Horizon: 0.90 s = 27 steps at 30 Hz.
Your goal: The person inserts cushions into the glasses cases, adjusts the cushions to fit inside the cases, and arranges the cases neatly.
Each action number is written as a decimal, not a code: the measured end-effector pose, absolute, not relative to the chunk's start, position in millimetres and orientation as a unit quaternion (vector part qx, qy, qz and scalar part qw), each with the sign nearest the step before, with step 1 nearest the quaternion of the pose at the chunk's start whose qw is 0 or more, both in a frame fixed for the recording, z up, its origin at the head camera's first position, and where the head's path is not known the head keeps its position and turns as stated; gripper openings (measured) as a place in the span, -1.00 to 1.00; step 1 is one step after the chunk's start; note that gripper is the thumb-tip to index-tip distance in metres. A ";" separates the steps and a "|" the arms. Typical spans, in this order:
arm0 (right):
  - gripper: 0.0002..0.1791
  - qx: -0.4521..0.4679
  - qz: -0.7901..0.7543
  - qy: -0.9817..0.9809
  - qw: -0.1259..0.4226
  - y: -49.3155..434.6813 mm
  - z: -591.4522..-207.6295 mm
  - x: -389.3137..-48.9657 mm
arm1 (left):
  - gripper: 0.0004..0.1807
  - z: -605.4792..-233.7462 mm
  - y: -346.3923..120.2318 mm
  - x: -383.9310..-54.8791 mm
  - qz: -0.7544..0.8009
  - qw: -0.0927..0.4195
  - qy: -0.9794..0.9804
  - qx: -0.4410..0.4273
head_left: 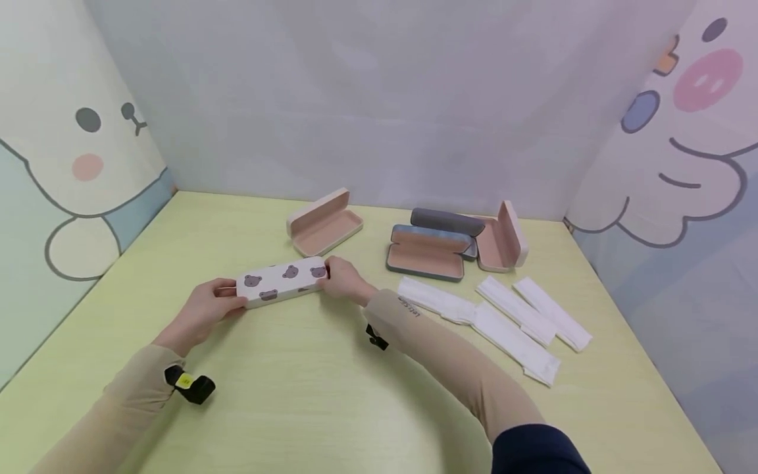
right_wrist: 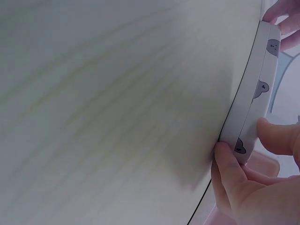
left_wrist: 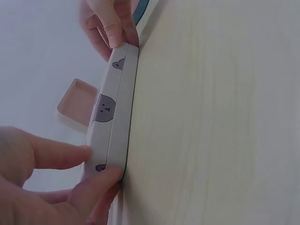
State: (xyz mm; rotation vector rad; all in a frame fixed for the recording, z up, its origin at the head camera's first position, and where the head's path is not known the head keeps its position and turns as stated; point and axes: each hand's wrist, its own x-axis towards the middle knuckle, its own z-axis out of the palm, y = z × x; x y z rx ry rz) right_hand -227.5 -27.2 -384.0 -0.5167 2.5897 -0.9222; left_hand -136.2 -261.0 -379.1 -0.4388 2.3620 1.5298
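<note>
Bear case (head_left: 278, 280) between my two hands, its long side slanting from about half past 8 to half past 2, and its lid down, with the seam showing along the side. My left hand (head_left: 204, 306) grips its end toward 8 o'clock, thumb and fingers (left_wrist: 61, 154) pinching it from opposite faces. My right hand (head_left: 346, 280) holds the other end, toward 3, its fingers (right_wrist: 279, 138) bent round the corner in a pinch. I cannot tell whether the bear case sits flat on the table (head_left: 284, 408) or is raised slightly. Reckoning from it as the dial's centre, a pink case (head_left: 326, 230) stands open just beside it at 1 o'clock. Toward 3, well apart, a blue case (head_left: 425, 257) gapes, showing its pink lining; a gray case (head_left: 447, 220) stands just behind it, and a white case (head_left: 503, 240) is open to the right of both. White strips (head_left: 515, 339) lie a little past 3, some meeting end to end. My tan sleeves (head_left: 444, 355) come in from 7 and 5, a black band (head_left: 191, 385) at my left wrist. Beyond 12 rises a pale wall (head_left: 367, 99).
</note>
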 end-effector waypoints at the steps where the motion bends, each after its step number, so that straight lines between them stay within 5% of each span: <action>1: -0.72 -0.182 -0.324 0.913 0.171 -30.6 -384.2 -226.4 | -0.24 -378.8 -264.2 -135.3 0.530 0.146 0.821 -0.153; 27: -0.61 -0.203 -0.273 0.922 0.184 -102.8 -379.4 -222.3 | -0.18 -382.4 -325.2 -110.7 0.559 0.133 0.797 -0.187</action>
